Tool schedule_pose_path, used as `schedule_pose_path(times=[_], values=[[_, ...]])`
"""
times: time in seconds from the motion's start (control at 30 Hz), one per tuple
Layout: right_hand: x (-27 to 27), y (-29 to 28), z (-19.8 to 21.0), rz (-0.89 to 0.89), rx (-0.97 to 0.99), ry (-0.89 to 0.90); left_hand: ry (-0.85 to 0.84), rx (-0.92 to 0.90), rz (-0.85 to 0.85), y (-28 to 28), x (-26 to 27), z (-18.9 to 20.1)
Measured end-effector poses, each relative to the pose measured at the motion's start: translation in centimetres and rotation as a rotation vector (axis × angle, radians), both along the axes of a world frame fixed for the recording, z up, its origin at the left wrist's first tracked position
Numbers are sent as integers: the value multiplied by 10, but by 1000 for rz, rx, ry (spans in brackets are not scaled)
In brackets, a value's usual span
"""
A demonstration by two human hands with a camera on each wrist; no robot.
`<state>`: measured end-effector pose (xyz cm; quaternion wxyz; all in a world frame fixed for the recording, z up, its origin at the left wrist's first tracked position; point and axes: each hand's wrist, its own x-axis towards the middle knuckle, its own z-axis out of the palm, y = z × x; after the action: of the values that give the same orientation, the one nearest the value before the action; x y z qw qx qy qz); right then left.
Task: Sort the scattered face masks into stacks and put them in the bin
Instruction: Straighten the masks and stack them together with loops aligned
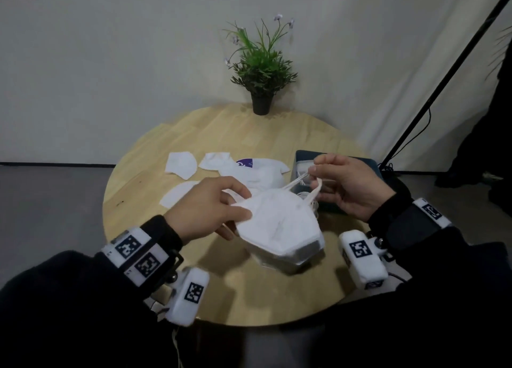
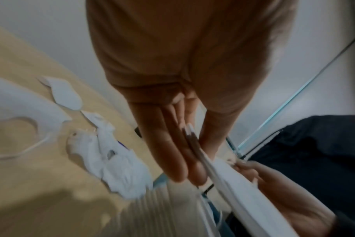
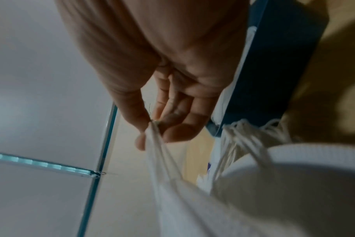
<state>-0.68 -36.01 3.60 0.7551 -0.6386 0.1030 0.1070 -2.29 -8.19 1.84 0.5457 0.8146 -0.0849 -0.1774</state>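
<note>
Mask stack [image 1: 278,229]: white, held in the air above the near part of the round table [image 1: 194,129]. Left hand [image 1: 203,211] pinches the stack's left edge, thumb on top. Right hand [image 1: 350,186] pinches the ear loops [image 1: 315,186] between thumb and fingertips. Loose masks [image 1: 181,164] lie behind. Dark bin [image 1: 372,164] sits under the right hand.
</note>
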Motion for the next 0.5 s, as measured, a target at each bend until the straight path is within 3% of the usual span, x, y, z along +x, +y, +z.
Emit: schedule_pose_path(times=[0.13,0.23,0.33,0.4,0.5], values=[[0,-9,-10,-31,-285,-106,-46,52,32,-20,-16,-13],[-1,-14,-15,-44,-343,-115,-121,156,14,-29,-18,-21],[-2,-21,-18,-93,-373,-122,-257,435,-31,-31,-13,-27],[-6,-27,-19,-159,-499,-143,-353,660,-53,-29,-8,-29],[-16,-41,-20,-113,-766,-112,-385,704,-42,-23,-2,-22]])
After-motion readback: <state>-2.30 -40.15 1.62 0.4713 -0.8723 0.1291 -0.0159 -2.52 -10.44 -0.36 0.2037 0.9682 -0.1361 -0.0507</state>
